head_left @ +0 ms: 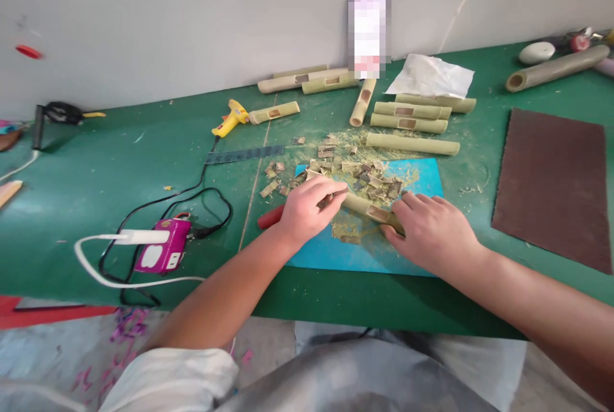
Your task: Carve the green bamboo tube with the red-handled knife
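Note:
A short bamboo tube (357, 204) with a rectangular window cut in its side lies slanted above a blue sheet (384, 260). My right hand (426, 226) is closed around its right end. My left hand (311, 207) is pinched at the tube's left end; a dark brown edge shows between thumb and fingers, too small to name. Beneath that hand a red object (270, 217), perhaps a handle, sticks out to the left. Bamboo chips (374, 178) and pale shavings cover the sheet's upper part just behind the tube.
More cut bamboo tubes (410, 123) lie at the back. A yellow glue gun (231, 119), a dark ruler-like strip (244, 153) and a magenta power box (164, 245) with cables are on the left. A brown sheet (551, 185) and thicker tube (556, 68) lie right.

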